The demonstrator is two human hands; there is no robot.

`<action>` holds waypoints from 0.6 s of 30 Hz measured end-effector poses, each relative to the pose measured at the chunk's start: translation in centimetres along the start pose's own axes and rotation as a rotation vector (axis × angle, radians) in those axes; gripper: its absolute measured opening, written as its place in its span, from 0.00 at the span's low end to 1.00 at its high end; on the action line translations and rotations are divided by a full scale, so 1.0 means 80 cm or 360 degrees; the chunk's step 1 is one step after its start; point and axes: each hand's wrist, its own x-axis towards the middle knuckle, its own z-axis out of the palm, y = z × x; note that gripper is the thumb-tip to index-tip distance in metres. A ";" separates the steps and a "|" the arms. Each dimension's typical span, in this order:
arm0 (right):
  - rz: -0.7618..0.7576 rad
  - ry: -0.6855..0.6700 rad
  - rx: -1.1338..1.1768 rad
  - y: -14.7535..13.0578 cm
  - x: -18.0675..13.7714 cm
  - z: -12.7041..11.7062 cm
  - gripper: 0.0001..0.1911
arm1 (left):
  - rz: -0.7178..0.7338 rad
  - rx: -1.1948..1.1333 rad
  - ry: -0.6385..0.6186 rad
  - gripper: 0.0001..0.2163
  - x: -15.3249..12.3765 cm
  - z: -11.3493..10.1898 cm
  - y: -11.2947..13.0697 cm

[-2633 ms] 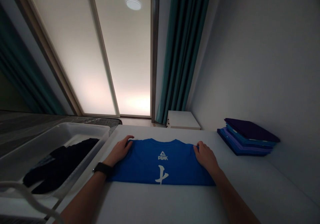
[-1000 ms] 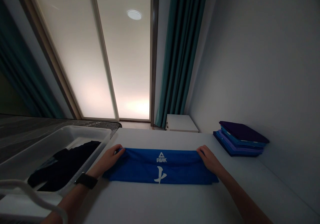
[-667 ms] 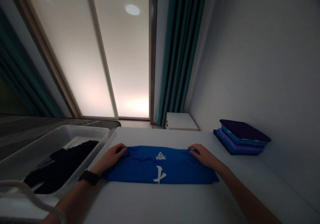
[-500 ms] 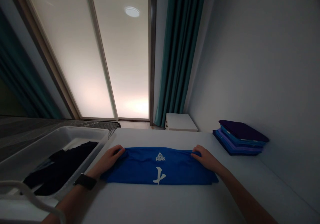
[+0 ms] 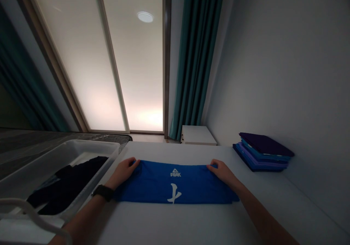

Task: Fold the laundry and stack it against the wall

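A blue shirt (image 5: 150, 185) with a white PEAK logo and a white printed character lies folded into a wide strip on the white table (image 5: 169, 223). My left hand (image 5: 124, 172), with a dark watch on its wrist, pinches the strip's far edge near the left end. Near the right end, my right hand (image 5: 223, 172) pinches the same far edge between thumb and fingers. The cloth is drawn straight between the two hands, and its near edge lies on the table.
To the left, a translucent plastic bin (image 5: 94, 144) holds dark clothing (image 5: 72, 183). A stack of folded blue and purple clothes (image 5: 264, 154) sits at the right by the wall. A pale curved bar (image 5: 35, 216) crosses the lower left. Behind the table stands a small white cabinet (image 5: 198, 135).
Both hands have moved slightly inward along the shirt's far edge, the left one to the right. The far edge looks straighter and the cloth smoother.
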 end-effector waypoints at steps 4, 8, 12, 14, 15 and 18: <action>-0.0028 0.0088 -0.0300 0.004 0.019 0.011 0.04 | 0.0053 0.0483 -0.0025 0.16 0.019 0.009 -0.002; -0.0039 0.0063 -0.0349 0.012 0.020 0.018 0.09 | 0.0009 0.0557 -0.0045 0.15 0.023 0.013 -0.007; -0.0105 0.0117 -0.0300 0.021 0.015 0.021 0.12 | 0.0067 0.0502 -0.0033 0.17 0.019 0.018 -0.014; -0.0185 0.0127 -0.0311 0.024 0.013 0.021 0.13 | 0.0120 0.0522 -0.0008 0.17 0.017 0.021 -0.018; -0.0228 0.0123 -0.0331 0.026 0.013 0.021 0.13 | 0.0139 0.0530 0.0007 0.17 0.016 0.022 -0.019; -0.0292 0.0114 -0.0443 0.027 0.012 0.021 0.13 | 0.0154 0.0536 0.0051 0.17 0.012 0.024 -0.020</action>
